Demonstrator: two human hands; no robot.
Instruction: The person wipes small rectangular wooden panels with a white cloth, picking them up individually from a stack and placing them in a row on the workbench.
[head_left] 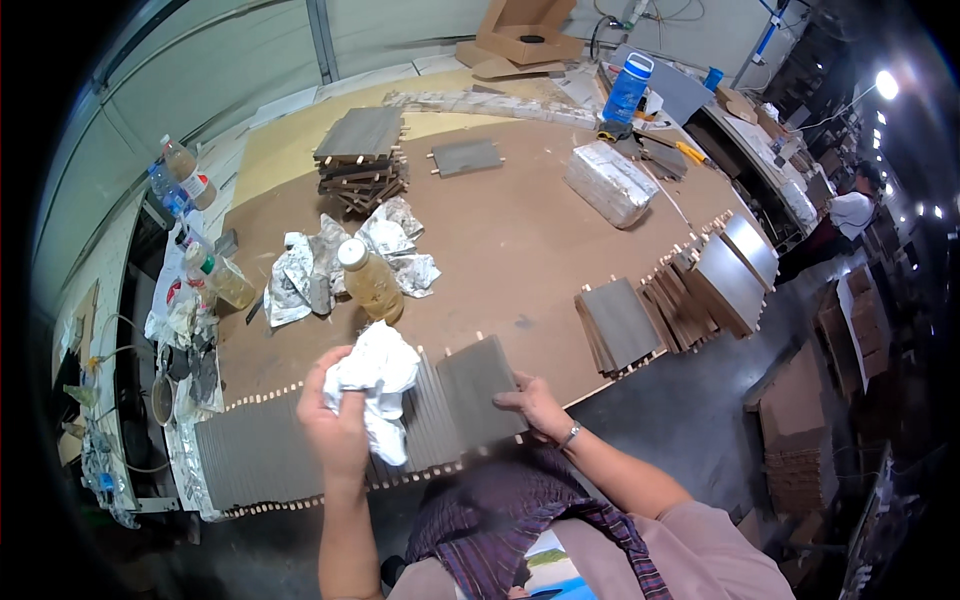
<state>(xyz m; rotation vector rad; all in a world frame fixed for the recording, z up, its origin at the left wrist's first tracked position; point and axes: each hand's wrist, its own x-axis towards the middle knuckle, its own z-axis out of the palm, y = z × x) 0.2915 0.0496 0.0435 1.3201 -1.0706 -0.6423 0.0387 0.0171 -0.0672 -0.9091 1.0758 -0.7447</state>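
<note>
My left hand (pixel 338 415) is closed around a crumpled white cloth (pixel 378 372), which hangs over a row of grey panels (pixel 260 455) with light wooden dowels along their edges. The row lines the table's near edge. My right hand (pixel 535 405) grips the right edge of a grey panel (pixel 482 392), its thumb on the face and the fingers partly hidden beneath. That panel lies tilted at the row's right end, dowels jutting from its far and near sides. Just beyond the cloth stands a bottle of yellowish liquid (pixel 372 285) with a white cap.
Stained crumpled cloths (pixel 295 280) lie left of the bottle. Farther back are a stack of panels (pixel 362 140) and a single panel (pixel 467 157). More panels (pixel 690 290) lean along the right edge. A wrapped white block (pixel 610 183) and blue bottle (pixel 627 88) stand back right. Another person (pixel 850 215) is far right.
</note>
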